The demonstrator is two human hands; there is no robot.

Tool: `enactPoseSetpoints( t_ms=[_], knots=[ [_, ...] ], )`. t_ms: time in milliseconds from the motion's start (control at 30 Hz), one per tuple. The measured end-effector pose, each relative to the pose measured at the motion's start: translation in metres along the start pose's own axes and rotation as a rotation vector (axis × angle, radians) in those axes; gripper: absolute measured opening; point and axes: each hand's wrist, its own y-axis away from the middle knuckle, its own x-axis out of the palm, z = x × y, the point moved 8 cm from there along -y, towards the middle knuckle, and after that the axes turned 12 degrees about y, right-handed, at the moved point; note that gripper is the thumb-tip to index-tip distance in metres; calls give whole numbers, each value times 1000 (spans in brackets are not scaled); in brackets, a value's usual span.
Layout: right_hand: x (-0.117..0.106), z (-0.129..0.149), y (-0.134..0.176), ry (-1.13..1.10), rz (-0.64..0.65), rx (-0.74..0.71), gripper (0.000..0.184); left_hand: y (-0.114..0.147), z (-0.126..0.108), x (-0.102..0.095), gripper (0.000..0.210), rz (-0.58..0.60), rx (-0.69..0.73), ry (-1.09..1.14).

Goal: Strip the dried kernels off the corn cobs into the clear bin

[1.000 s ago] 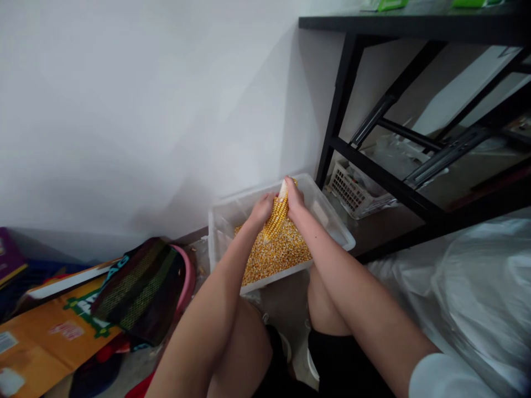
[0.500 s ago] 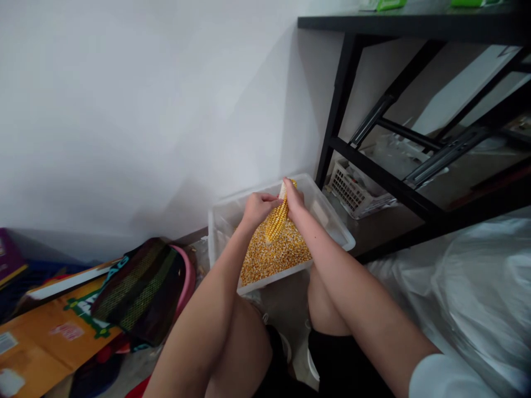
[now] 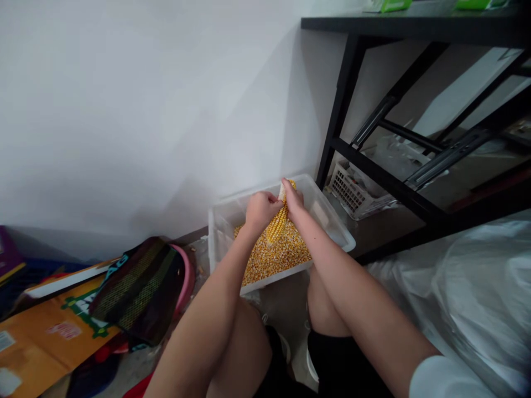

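An ear of corn [image 3: 277, 226] is tilted over a translucent plastic bin [image 3: 215, 213]. Its upper part shows a bare pale strip, while yellow kernels cover the lower part. My right hand [image 3: 293, 200] wraps round the ear's upper end. My left hand [image 3: 262, 210] is closed, with its thumb and curled fingers pressed against the kernels beside the bare strip; its fingertips are partly hidden. Loose corn kernels [image 3: 269, 265] lie heaped in the bin below both hands.
A black folding table [image 3: 338, 105] stands at right, with a white plastic basket [image 3: 352, 190] beneath. White plastic sheeting [image 3: 477, 282] lies at lower right. On the left are a mesh bag [image 3: 143, 287], a pink basin [image 3: 188, 276] and an orange package [image 3: 45, 348]. A white wall [image 3: 145, 110] rises behind.
My left hand's fingers have curled in more tightly at the ear, and its wrist has turned slightly. My right hand and the ear stay nearly where they were.
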Motion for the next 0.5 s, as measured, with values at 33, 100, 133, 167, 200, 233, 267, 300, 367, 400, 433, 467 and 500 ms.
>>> enactPoseSetpoints(
  t_ms=[33, 100, 133, 167, 200, 233, 267, 300, 367, 400, 433, 467, 500],
  knots=[
    [-1, -2, 2, -23, -13, 50, 61, 0, -2, 0, 24, -7, 15, -26],
    [-3, -4, 4, -42, -28, 103, 58, 1, -5, 0, 23, -7, 43, -44],
    [-4, -4, 5, -42, -31, 108, 58, 0, -7, 1, 22, -2, 55, -39],
    [-4, -4, 5, -36, -30, 111, 60, 0, -8, 1, 21, 4, 65, -27],
    [-4, -4, 5, -29, -28, 113, 61, 0, -9, 1, 21, 8, 72, -11],
    [-4, -4, 5, -24, -23, 111, 63, -1, -9, 1, 21, 12, 74, 9],
    [-4, -4, 4, -21, -16, 104, 64, -1, -9, 1, 20, 16, 68, 34],
    [-3, -4, 4, -20, -9, 95, 66, -2, -8, 0, 20, 17, 53, 64],
    [-3, -4, 4, -27, 7, 84, 67, -4, -3, -1, 20, 30, 2, 132],
    [-2, -4, 3, -35, 11, 84, 67, -5, 1, 0, 20, 43, -28, 170],
    [-2, -5, 3, -41, 16, 85, 67, -6, 5, 1, 20, 61, -52, 207],
    [-1, -6, 2, -43, 19, 88, 68, -7, 9, 2, 20, 79, -69, 238],
    [-1, -7, 1, -40, 21, 91, 68, -8, 12, 3, 20, 100, -79, 261]
  ],
)
